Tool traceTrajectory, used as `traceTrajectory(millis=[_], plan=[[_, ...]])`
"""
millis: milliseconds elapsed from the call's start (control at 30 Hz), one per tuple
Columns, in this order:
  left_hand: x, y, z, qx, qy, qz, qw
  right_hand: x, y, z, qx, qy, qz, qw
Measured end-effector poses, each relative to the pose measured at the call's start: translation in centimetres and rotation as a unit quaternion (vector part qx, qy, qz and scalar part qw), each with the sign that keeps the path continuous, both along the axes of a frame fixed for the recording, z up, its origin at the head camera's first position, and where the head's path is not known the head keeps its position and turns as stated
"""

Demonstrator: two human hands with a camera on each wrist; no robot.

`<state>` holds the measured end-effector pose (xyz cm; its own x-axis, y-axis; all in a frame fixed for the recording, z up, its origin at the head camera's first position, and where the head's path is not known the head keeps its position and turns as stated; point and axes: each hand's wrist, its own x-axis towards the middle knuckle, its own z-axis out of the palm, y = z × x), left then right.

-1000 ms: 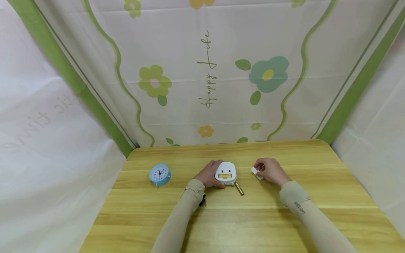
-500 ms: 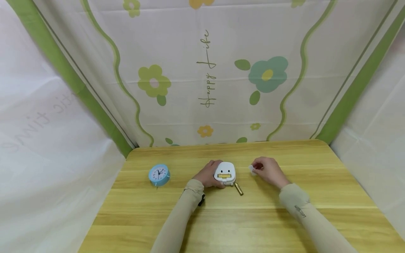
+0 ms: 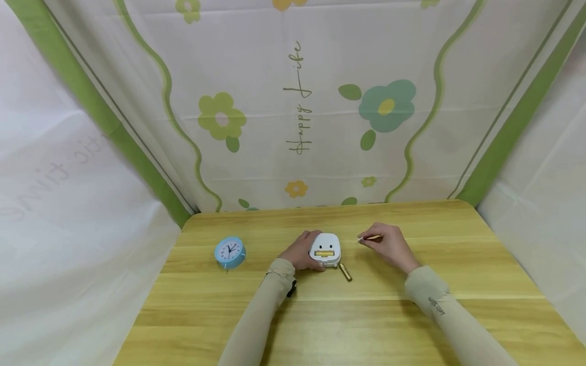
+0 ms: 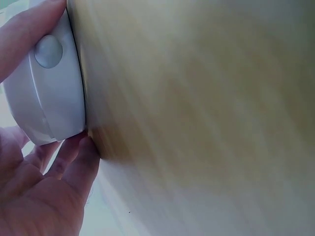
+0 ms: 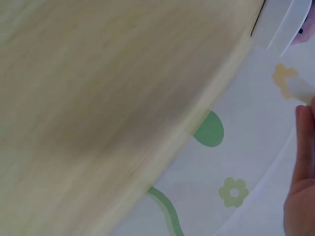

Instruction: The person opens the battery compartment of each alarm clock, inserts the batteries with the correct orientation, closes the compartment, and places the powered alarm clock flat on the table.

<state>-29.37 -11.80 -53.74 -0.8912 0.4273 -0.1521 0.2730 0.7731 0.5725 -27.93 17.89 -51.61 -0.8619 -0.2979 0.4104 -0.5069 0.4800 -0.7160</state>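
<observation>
From my end the head view shows a white device [image 3: 330, 240] just right of centre in the lower half of the frame, resting on the worktop [image 3: 316, 325] with its battery slot facing up. The person's left hand [image 3: 302, 252] grips it from the left; in the left wrist view I see the thumb along one side and the fingers under the other. The right hand [image 3: 390, 245], further right and apart from the device, pinches a small white piece [image 3: 360, 239] between its fingertips, seen nearly edge-on.

As for progress, I can see one gold battery [image 3: 324, 253] lying in the slot, so I'd count that part as done. The slot has no cover on it; I take the pinched piece to be that cover, and fitting it looks like what is left. A loose battery [image 3: 345, 272] lies on the worktop just below and right of the device, and I cannot tell whether it is a spent one or a spare. Over on the left of the frame, a blue alarm clock [image 3: 230, 252] sits well apart from both hands, untouched
</observation>
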Motion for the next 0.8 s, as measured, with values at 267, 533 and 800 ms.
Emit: traceTrajectory(millis=[267,533,800], plan=[[0.2,0.1,0.2,-0.005,0.003,-0.001,1.0000,0.2,-0.3,0.6,-0.043,0.012,0.025,0.9987],[0.1,0.0,-0.1,-0.004,0.002,0.003,1.0000,0.6,-0.5,1.0,-0.071,0.020,0.029,0.9968],[0.1,0.0,0.0,-0.006,0.003,0.004,1.0000,0.8,-0.5,1.1,-0.051,0.044,0.032,0.9972]])
